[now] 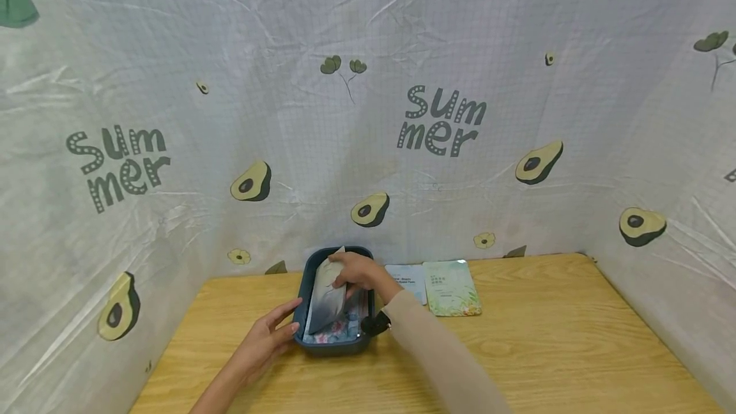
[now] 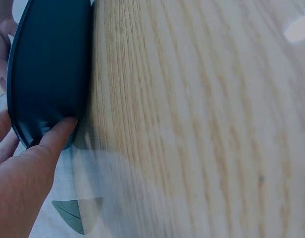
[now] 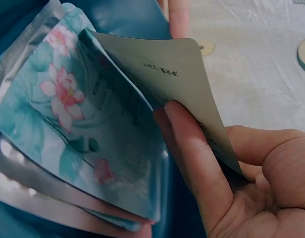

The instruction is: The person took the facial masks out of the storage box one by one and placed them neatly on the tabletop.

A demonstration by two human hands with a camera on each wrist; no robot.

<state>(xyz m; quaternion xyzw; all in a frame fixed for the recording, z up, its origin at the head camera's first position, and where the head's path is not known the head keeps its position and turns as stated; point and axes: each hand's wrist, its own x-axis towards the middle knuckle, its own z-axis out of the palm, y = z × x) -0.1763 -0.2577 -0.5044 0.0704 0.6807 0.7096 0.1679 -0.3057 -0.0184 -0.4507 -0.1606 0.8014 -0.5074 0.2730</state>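
Left hand reaches forward, outstretched, while right hand pinches

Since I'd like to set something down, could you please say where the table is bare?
Bare tabletop lies right of the green floral packet and left of the left hand; the blue bin is crowded with packets and the right hand.

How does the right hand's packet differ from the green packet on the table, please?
The held packet is tilted in the right hand; the green packet lies flat on the table. In the head view, the held packet looks greyish; the green packet has colourful print near its lower edge. Both are thin.
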